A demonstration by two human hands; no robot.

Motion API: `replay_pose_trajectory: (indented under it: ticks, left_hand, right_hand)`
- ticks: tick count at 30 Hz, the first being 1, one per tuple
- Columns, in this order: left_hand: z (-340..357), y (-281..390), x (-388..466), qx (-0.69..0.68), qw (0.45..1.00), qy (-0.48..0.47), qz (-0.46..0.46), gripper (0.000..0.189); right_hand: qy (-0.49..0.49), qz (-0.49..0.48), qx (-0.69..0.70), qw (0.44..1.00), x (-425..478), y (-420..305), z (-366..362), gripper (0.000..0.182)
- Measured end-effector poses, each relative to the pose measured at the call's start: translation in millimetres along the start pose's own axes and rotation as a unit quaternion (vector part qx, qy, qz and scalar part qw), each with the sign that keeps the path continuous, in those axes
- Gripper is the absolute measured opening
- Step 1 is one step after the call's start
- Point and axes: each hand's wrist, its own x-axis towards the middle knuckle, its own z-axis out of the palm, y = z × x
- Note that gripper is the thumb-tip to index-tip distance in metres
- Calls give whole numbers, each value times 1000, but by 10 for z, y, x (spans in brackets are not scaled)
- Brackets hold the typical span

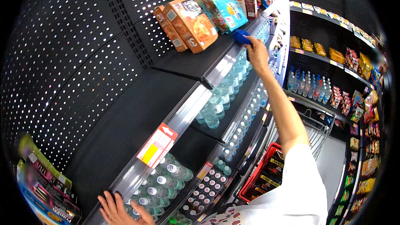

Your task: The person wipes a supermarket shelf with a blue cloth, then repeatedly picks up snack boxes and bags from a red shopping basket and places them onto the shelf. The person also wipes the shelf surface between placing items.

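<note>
My right hand [258, 54] grips a dark blue cloth or sponge [241, 37] against the front edge of the black top shelf [187, 61]. Just behind that hand on the shelf lie a clear-and-blue snack packet [231, 14] and orange food boxes [200, 34], tilted against each other. My left hand [120, 212] rests with spread fingers on the shelf's clear front rail [187, 103], at the bottom of the view. A red-and-white price card [157, 145] with writing and an arrow sits in the rail between my hands.
Water bottles [209, 115] fill parts of the lower shelves. More boxes [53, 190] stand at the far left. A metal shopping cart [315, 125] and a red basket [245, 190] holding dark packages are at my right. Across the aisle, shelves carry snacks and bottles [307, 84].
</note>
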Motion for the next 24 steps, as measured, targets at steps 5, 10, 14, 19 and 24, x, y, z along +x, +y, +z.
replay_pose_trajectory:
  ticks: [5,10,14,19,24]
  left_hand:
    - [9,-11,6,-2,1000,-7,1,39]
    - [-26,-108,-135,78,991,-105,9,43]
    - [-38,-114,-141,74,991,-112,0,44]
    - [-48,-165,-148,51,992,-117,20,46]
    - [-94,-140,-135,42,989,-139,12,48]
  right_hand:
    - [-25,77,70,994,348,152,-62,26]
    - [-109,54,119,985,188,-620,-308,27]
    - [-268,130,274,914,122,-1325,-485,28]
    - [-194,-25,269,943,443,-1771,-549,26]
    - [-200,-253,212,923,385,-2266,-481,28]
